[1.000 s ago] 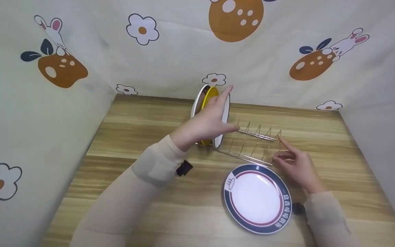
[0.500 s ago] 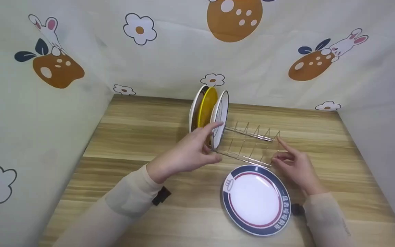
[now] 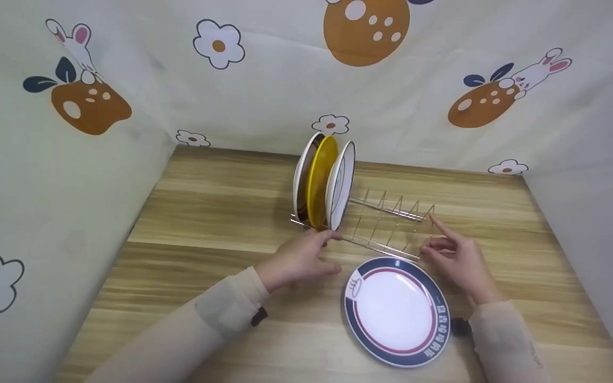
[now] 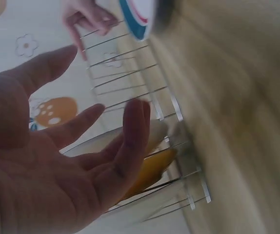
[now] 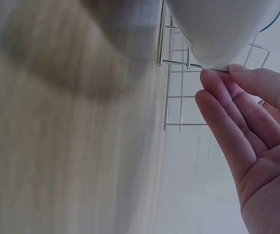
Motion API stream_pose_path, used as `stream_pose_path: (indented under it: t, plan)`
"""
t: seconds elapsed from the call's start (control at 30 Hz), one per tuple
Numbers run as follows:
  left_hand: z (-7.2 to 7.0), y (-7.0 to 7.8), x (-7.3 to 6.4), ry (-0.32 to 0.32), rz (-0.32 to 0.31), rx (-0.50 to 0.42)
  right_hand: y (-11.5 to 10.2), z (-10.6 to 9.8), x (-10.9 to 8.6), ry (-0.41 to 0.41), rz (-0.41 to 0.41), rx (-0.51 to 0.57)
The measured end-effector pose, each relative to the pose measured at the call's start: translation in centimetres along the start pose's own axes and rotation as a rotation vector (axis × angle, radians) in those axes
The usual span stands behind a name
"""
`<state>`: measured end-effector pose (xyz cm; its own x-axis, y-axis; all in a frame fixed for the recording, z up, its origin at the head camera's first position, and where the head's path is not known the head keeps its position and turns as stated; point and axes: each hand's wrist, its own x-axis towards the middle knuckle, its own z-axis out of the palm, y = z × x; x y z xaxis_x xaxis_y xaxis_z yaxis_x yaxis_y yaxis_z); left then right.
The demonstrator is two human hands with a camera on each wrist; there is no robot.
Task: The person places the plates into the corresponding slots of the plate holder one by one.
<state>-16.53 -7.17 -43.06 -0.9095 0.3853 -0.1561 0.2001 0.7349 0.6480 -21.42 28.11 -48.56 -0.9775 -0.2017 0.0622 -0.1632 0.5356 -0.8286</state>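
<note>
A wire dish rack [image 3: 375,245] holds three plates on edge at its left end: a brown-and-white plate [image 3: 302,183], a yellow plate [image 3: 320,186] and a white plate with a thin dark rim [image 3: 341,183]. My left hand [image 3: 298,261] is at the rack's front rail, just below these plates. Its fingers are loosely bent and grip nothing in the left wrist view, where the yellow plate [image 4: 152,170] shows behind them. My right hand [image 5: 262,122] pinches the rack's right end wire between thumb and fingers.
A white plate with a navy and red border [image 3: 397,311] lies in front of the rack, between my forearms. The rack stands on a wood-grain table [image 3: 221,197]. Patterned cloth [image 3: 264,85] encloses the back and both sides.
My left hand has drawn back from over the upright plates, down to the rack's front rail, uncovering them. The plates stay upright in place. My right hand keeps its hold on the rack.
</note>
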Motion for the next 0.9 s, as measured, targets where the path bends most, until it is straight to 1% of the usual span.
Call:
stream_pose_path:
  t: [0.17,0.23,0.3,0.4,0.5,0.67,0.83,0.9]
  plan:
    - [2.3,-0.5,0.8,0.080,-0.005,0.040,0.1,0.1,0.0,0.002,0.003,0.010]
    - [3.0,-0.6,1.1,0.092,0.000,0.046,0.2,0.1,0.1,0.005,-0.018,0.006]
    - [3.8,-0.7,1.3,0.082,0.003,0.051,0.3,0.1,0.1,0.010,-0.039,0.001]
    - [4.8,-0.7,1.6,0.045,-0.006,0.037,0.4,0.1,0.0,0.016,-0.066,-0.010]
    - [5.5,-0.7,1.8,0.010,-0.021,0.016,0.3,0.1,0.0,0.015,-0.067,-0.022]
    - [6.0,-0.7,2.2,-0.015,-0.029,0.018,0.3,0.1,0.0,0.020,-0.062,-0.026]
    - [6.4,-0.7,2.6,-0.019,-0.026,0.019,0.4,0.1,0.0,0.022,-0.054,-0.009]
    - [6.6,-0.7,2.7,-0.019,-0.027,0.012,-0.2,0.1,-0.2,0.015,-0.049,-0.001]
